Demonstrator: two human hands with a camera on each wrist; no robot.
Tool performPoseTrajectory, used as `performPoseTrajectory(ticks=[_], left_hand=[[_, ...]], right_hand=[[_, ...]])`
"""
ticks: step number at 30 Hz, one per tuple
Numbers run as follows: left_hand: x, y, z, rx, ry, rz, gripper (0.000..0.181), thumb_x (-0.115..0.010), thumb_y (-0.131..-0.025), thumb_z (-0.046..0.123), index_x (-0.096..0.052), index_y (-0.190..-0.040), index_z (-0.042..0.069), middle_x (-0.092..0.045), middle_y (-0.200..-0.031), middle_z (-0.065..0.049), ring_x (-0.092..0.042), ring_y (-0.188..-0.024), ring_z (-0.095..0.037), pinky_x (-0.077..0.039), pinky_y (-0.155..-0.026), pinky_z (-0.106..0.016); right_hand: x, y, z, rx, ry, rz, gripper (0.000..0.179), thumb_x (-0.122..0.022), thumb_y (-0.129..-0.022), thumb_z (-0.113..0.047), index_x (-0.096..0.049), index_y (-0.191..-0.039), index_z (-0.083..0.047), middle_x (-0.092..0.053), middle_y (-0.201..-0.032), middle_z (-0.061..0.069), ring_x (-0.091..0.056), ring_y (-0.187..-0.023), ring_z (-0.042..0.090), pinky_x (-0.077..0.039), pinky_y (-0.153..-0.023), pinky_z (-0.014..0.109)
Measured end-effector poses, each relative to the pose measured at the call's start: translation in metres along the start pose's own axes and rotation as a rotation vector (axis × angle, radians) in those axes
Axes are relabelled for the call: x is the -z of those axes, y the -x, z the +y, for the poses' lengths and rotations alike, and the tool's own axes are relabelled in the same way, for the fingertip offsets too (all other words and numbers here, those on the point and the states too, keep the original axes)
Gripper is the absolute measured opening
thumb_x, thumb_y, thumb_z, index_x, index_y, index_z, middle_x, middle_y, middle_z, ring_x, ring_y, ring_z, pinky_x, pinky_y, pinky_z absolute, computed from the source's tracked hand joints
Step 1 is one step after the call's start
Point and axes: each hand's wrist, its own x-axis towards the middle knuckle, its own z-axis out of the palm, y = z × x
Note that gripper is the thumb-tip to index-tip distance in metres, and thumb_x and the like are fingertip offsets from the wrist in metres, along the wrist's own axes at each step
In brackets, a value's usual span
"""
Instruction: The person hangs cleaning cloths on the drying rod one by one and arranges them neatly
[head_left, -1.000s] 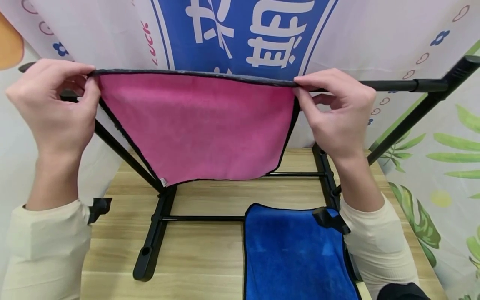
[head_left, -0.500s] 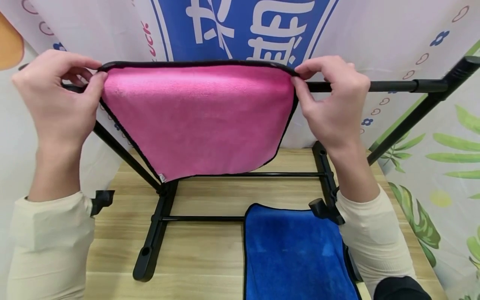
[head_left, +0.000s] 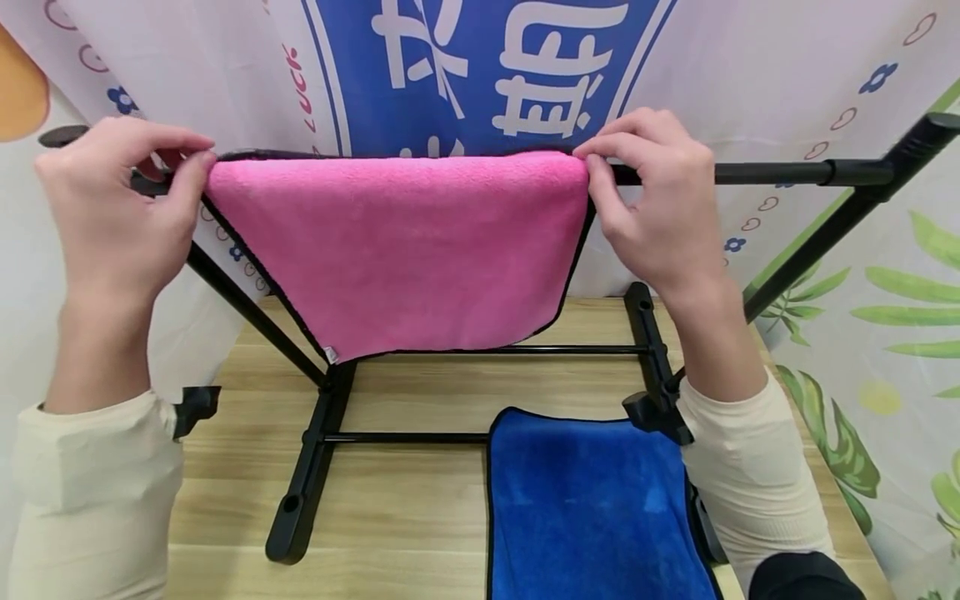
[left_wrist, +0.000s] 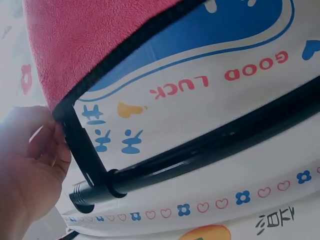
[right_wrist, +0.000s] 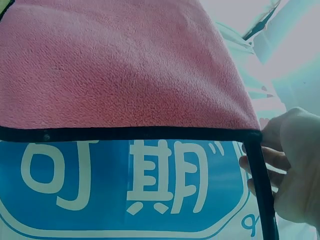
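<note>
A pink towel (head_left: pixel 397 258) with black edging hangs from the top bar (head_left: pixel 780 173) of a black rack, its near side facing me and a small white tag at its lower left corner. My left hand (head_left: pixel 123 217) pinches the towel's upper left side between thumb and fingers. At the upper right, my right hand (head_left: pixel 656 200) pinches it the same way. In the left wrist view, the pink towel (left_wrist: pixel 90 45) meets the fingers near the bar's end. The right wrist view shows the black border (right_wrist: pixel 150 133) running to the fingertips. Behind the towel the bar is hidden.
A blue towel (head_left: pixel 592 508) with black edging lies on the wooden table (head_left: pixel 405 517), over the rack's right foot. The rack's left foot (head_left: pixel 300 500) and lower crossbar (head_left: pixel 412 437) stand in front. A printed curtain (head_left: pixel 750 75) hangs behind the rack.
Both hands rise, then lower slightly, and the right hand shifts left. The towel's black top edge has passed over to the far side, leaving a pink fold along the top.
</note>
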Motion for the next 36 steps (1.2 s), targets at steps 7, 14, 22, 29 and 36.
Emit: performPoseTrajectory(ticks=[7,14,22,29,36], left_hand=[[0.007,0.008,-0.003,-0.080,0.067,-0.088,0.028,-0.070,-0.084,0.019,-0.079,-0.094,-0.006,-0.058,-0.095,0.038,-0.048,-0.095,0.014,-0.033,-0.087,-0.012],[0.010,0.007,-0.004,-0.097,0.087,-0.128,0.009,-0.074,-0.083,-0.009,-0.078,-0.091,-0.010,-0.056,-0.098,0.040,-0.047,-0.099,0.012,-0.034,-0.091,-0.014],[0.008,-0.011,0.000,-0.053,0.071,-0.104,0.013,-0.072,-0.091,0.002,-0.079,-0.090,-0.009,-0.057,-0.087,0.043,-0.050,-0.084,0.013,-0.036,-0.078,-0.009],[-0.008,-0.021,0.003,-0.013,-0.029,-0.067,0.021,-0.068,-0.097,0.011,-0.080,-0.098,-0.005,-0.047,-0.087,0.050,-0.043,-0.086,0.018,-0.030,-0.077,-0.010],[-0.009,-0.022,0.002,0.020,-0.031,-0.077,0.013,-0.075,-0.090,0.005,-0.080,-0.098,-0.005,-0.044,-0.085,0.046,-0.041,-0.083,0.019,-0.031,-0.073,-0.009]], right_hand=[[0.008,0.003,0.003,0.005,-0.046,-0.090,0.021,-0.072,-0.092,-0.010,-0.076,-0.106,0.005,-0.070,-0.103,0.019,-0.061,-0.101,0.033,-0.045,-0.084,0.035],[0.006,0.001,0.002,0.022,-0.050,-0.051,0.014,-0.074,-0.095,-0.006,-0.077,-0.102,0.005,-0.072,-0.101,0.019,-0.062,-0.100,0.032,-0.047,-0.084,0.031],[0.004,-0.002,0.001,0.043,-0.023,0.026,0.019,-0.071,-0.099,-0.010,-0.077,-0.101,0.007,-0.072,-0.095,0.021,-0.066,-0.093,0.031,-0.049,-0.083,0.026],[0.000,-0.008,0.004,-0.025,-0.025,0.101,0.023,-0.069,-0.100,-0.013,-0.078,-0.104,0.007,-0.070,-0.095,0.023,-0.064,-0.089,0.030,-0.043,-0.078,0.026],[0.000,-0.008,0.002,-0.087,-0.007,0.143,0.022,-0.074,-0.096,-0.016,-0.079,-0.102,0.005,-0.070,-0.095,0.021,-0.065,-0.092,0.029,-0.042,-0.077,0.025]])
